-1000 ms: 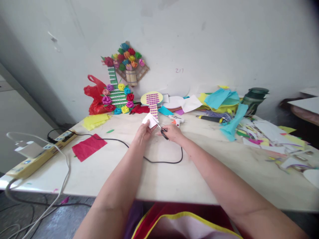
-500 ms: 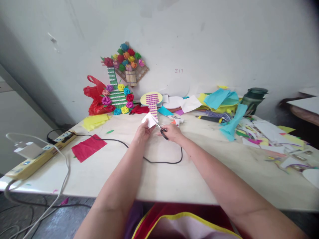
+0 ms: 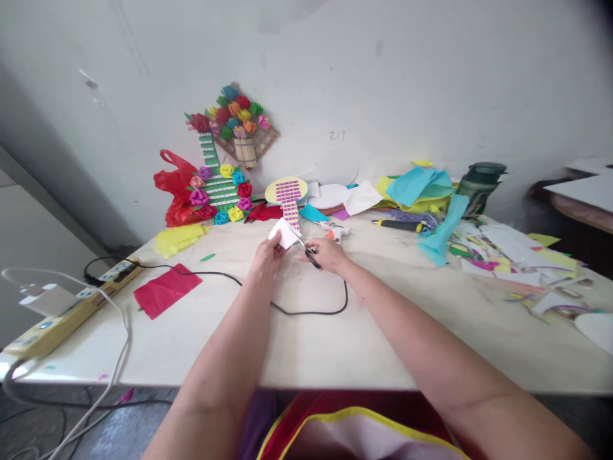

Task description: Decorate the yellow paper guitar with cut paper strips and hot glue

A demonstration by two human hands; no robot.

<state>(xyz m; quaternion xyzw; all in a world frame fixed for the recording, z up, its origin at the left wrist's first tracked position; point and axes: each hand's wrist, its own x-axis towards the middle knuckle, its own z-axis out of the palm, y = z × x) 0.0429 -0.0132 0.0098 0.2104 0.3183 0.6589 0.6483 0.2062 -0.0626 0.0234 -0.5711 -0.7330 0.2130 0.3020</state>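
Observation:
My left hand [image 3: 268, 255] pinches a small white piece of paper [image 3: 283, 232] and holds it up over the middle of the table. My right hand [image 3: 328, 254] grips black-handled scissors [image 3: 309, 253], whose blades reach into the paper's right edge. Both hands are close together, above a loop of black cable [image 3: 306, 305] that lies on the white table [image 3: 335, 338].
A red paper sheet [image 3: 165, 291] and a yellow power strip [image 3: 62, 310] lie at the left. Paper-flower crafts [image 3: 225, 160] and a red plastic bag [image 3: 175, 191] stand against the wall. A glue gun [image 3: 335, 230], a dark green bottle [image 3: 479, 185] and heaps of coloured paper scraps [image 3: 502, 255] fill the right.
The hands keep their hold on the paper and scissors with little movement. The view has shifted slightly, so everything sits a bit further left and lower than before.

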